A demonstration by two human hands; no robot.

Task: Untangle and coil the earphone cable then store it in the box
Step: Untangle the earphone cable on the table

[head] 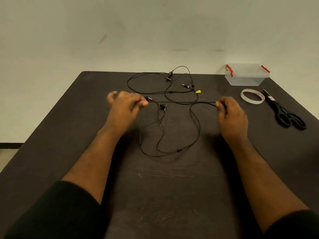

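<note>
Head view: we pinch the earphone cable (181, 102) taut between left hand (126, 107) and right hand (231, 116), fingers closed on it, to expose tangles above the table (69, 128).

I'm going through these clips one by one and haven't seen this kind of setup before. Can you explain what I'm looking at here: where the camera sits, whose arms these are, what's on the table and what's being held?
There is no machine here. The single picture comes from a wide-angle camera worn on a person's head, looking forward and down, so the two arms reaching in from the bottom are the wearer's own.

The left hand pinches one end of a black earphone cable, next to an earbud, and the right hand pinches it further along, so a stretch runs taut between the two. The rest of that cable hangs in loose loops on the dark table.

A second earphone set lies tangled further back. At the far right stands a clear plastic box with red clips, its lid on. Nearer lie a roll of clear tape and black scissors.
</note>
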